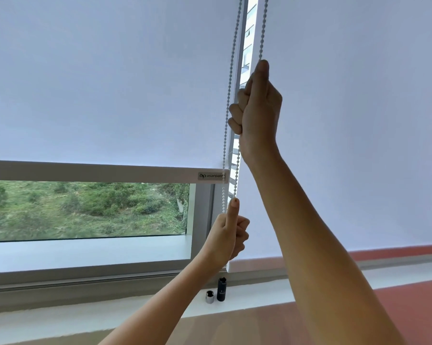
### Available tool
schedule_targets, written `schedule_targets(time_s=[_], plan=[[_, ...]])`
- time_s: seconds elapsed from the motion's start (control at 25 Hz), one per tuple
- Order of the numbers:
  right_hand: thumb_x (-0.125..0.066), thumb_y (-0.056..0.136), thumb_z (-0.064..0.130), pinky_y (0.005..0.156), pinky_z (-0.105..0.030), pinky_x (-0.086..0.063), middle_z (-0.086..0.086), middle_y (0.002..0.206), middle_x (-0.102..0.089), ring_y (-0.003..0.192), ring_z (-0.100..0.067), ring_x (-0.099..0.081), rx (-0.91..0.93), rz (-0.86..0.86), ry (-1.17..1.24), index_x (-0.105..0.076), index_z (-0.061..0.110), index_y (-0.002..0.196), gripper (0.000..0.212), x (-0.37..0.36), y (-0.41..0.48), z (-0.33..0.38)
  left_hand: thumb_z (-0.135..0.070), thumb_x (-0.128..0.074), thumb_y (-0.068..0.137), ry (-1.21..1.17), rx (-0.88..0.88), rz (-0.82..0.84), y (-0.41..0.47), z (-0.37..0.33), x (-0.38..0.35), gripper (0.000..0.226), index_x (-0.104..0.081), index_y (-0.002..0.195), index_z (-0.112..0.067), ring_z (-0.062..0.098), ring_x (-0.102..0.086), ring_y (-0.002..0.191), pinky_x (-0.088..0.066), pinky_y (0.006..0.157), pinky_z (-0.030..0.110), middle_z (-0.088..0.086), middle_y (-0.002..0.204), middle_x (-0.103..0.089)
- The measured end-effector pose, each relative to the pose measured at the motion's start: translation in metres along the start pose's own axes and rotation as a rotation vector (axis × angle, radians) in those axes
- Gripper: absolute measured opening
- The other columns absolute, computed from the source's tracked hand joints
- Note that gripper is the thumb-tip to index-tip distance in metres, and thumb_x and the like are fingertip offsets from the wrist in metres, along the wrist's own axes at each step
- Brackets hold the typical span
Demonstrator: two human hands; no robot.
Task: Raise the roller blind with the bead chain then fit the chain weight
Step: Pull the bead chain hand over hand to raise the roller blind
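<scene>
A pale roller blind (pixel 105 83) covers the upper left window; its grey bottom bar (pixel 90 172) hangs partway up, with green land showing below. A white bead chain (pixel 231 70) runs down in two strands between this blind and the one to its right. My right hand (pixel 257 108) is raised high, fist shut on the right strand. My left hand (pixel 231 235) is lower, just under the bottom bar, pinching the chain between thumb and fingers. On the sill below stand a black cylindrical chain weight (pixel 221 289) and a small silver cap (pixel 209 296).
A second pale blind (pixel 359 120) hangs fully down on the right. The white window sill (pixel 85 253) runs along the bottom, with a grey frame post (pixel 205 220) beside the chain. A reddish floor or ledge (pixel 409 295) lies at lower right.
</scene>
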State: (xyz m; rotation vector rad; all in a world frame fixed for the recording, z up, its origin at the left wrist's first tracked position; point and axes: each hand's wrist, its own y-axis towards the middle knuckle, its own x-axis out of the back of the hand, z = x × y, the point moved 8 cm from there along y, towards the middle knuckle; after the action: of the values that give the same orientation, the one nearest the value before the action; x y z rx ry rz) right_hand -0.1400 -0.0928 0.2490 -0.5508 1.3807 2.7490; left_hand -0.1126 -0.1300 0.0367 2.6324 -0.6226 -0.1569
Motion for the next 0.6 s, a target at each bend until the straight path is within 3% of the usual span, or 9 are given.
schedule_targets(time_s=[0.08,0.16,0.28,0.4,0.48,0.6], plan=[[-0.034,0.105,0.037,0.044,-0.017,-0.012,0.009,0.050,-0.015,0.040,-0.010,-0.009,0.053,-0.044,-0.040,-0.018,0.023,0.064,0.046,0.002,-0.003,0.006,-0.068,-0.020,0.085,-0.003,0.044,0.046,0.007,-0.002,0.002,0.056,-0.020,0.053,-0.022,0.007,-0.007,0.038,-0.008,0.038,0.013,-0.011,0.045,-0.015],[-0.034,0.105,0.036,0.044,-0.016,-0.014,0.010,0.049,-0.016,0.039,-0.009,-0.010,0.108,-0.067,-0.064,-0.021,0.023,0.060,0.048,0.002,-0.006,0.013,-0.067,-0.009,0.087,-0.017,0.060,0.092,0.013,-0.009,0.008,0.064,-0.036,0.055,-0.019,0.006,-0.010,0.038,-0.006,0.042,0.016,-0.012,0.043,-0.019],[-0.033,0.104,0.034,0.042,-0.014,-0.017,0.010,0.048,-0.018,0.036,-0.008,-0.013,0.169,-0.085,-0.104,-0.024,0.024,0.056,0.050,-0.002,-0.014,0.019,-0.062,0.007,0.090,-0.055,0.026,0.112,0.023,-0.030,0.020,0.080,-0.059,0.080,-0.019,0.007,-0.025,0.039,-0.014,0.045,0.022,-0.006,0.047,-0.040],[-0.034,0.104,0.033,0.041,-0.017,-0.020,0.009,0.048,-0.020,0.037,-0.010,-0.017,0.181,-0.122,-0.201,-0.025,0.026,0.053,0.052,0.003,-0.034,0.005,-0.059,0.010,0.091,-0.088,-0.031,0.091,0.032,-0.063,0.027,0.080,-0.063,0.099,-0.026,0.012,-0.052,0.050,-0.035,0.049,0.025,-0.003,0.062,-0.065],[-0.035,0.103,0.033,0.043,-0.024,-0.025,0.012,0.043,-0.026,0.037,-0.010,-0.025,0.208,-0.144,-0.340,-0.029,0.027,0.050,0.053,0.011,-0.056,-0.011,-0.056,0.009,0.093,-0.126,-0.067,0.079,0.037,-0.084,0.030,0.077,-0.061,0.111,-0.029,0.009,-0.067,0.068,-0.052,0.056,0.026,-0.006,0.078,-0.073],[-0.036,0.100,0.033,0.042,-0.034,-0.031,0.007,0.042,-0.038,0.040,-0.014,-0.039,0.179,-0.140,-0.491,-0.041,0.021,0.054,0.048,0.028,-0.095,-0.047,-0.058,0.009,0.092,-0.104,-0.090,0.128,0.041,-0.105,0.032,0.089,-0.054,0.127,-0.005,0.019,-0.067,0.083,-0.054,0.072,0.032,0.010,0.096,-0.070]])
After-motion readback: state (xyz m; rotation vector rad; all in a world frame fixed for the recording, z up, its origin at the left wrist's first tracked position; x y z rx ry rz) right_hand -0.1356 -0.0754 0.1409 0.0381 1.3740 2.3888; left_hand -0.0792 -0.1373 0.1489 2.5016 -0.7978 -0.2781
